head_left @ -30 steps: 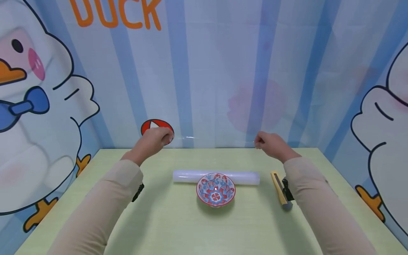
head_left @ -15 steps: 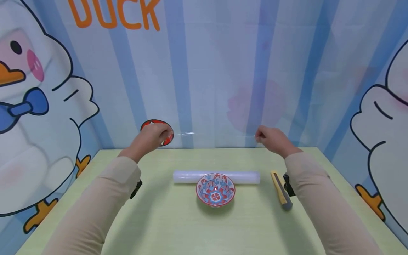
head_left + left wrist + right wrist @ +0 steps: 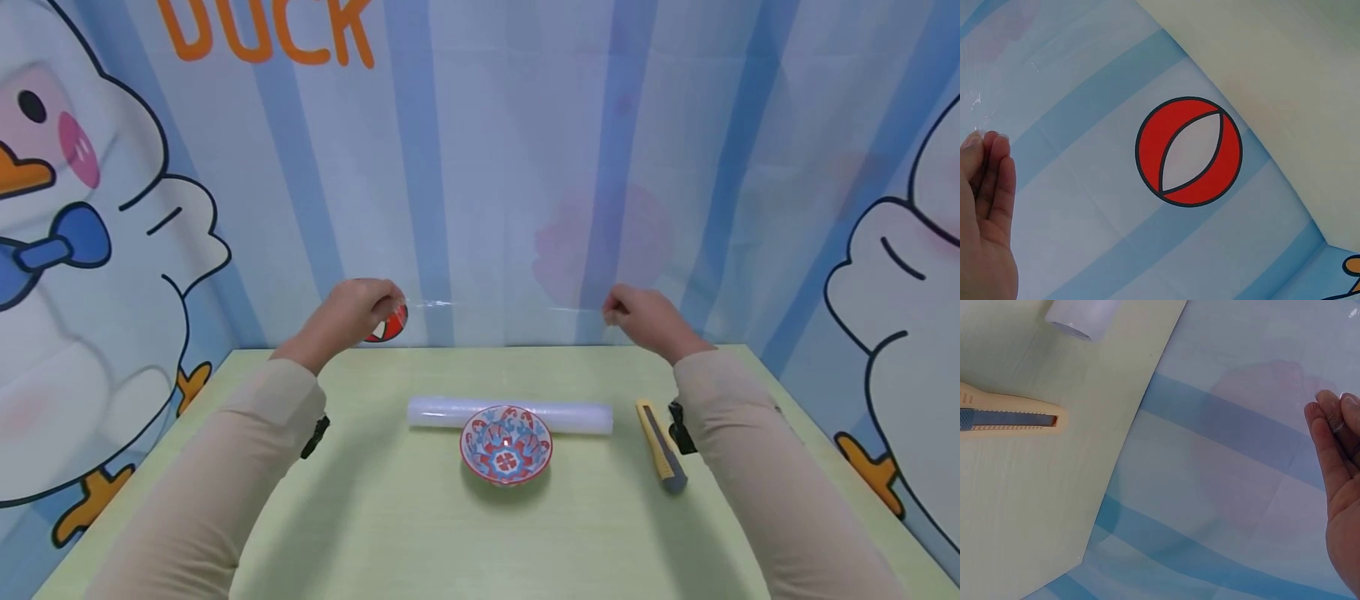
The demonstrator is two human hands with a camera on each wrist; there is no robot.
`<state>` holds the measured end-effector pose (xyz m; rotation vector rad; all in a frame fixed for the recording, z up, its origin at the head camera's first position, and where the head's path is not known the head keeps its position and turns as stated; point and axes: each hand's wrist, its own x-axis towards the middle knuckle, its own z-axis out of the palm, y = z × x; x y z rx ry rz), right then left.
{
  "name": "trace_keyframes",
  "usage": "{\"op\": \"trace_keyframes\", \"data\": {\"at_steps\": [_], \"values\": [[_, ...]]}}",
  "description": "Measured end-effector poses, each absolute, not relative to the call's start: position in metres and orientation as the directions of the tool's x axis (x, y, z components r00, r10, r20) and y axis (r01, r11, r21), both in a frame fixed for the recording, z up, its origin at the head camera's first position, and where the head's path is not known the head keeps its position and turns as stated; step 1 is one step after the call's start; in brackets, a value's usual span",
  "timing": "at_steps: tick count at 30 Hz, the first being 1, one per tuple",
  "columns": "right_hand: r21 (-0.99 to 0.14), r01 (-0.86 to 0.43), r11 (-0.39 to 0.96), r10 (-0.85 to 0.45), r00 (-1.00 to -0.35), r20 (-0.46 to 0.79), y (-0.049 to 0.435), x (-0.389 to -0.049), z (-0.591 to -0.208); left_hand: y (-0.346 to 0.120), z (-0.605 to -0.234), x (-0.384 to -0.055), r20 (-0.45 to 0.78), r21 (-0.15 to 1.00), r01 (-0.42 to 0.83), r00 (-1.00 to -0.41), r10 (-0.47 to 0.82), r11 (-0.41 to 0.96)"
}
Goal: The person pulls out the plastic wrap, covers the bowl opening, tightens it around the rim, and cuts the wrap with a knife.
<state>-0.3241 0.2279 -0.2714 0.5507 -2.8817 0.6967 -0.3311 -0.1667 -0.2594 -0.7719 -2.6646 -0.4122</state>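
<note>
A sheet of clear plastic film stretches between my two hands, above the far edge of the table; only its glints show. My left hand pinches one end between thumb and fingers, also seen with the left hand in the left wrist view. At the other end, the thumb and fingers of my right hand pinch the film. Below and nearer me stands a bowl with a red and blue pattern. Just behind it lies a roll of plastic film.
A yellow utility knife lies on the right of the pale green table, near my right sleeve; the right wrist view shows the knife too. A blue striped backdrop with duck drawings rises behind the table and along both sides.
Both hands have risen a little and drawn slightly farther apart, with the film between them. Bowl, roll and knife stay where they were.
</note>
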Motion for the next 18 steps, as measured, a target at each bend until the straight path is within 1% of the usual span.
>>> {"op": "trace_keyframes", "data": {"at_steps": [8,18], "values": [[-0.387,-0.404,0.829,-0.322,-0.910,0.261,0.228,-0.324,-0.269,-0.166,-0.252,-0.326,0.401,0.181,0.580,-0.781,0.479,0.794],[-0.378,-0.408,0.831,-0.304,-0.902,0.306,0.234,-0.320,-0.269,-0.160,-0.246,-0.322,0.399,0.171,0.594,-0.771,0.496,0.786]]}}
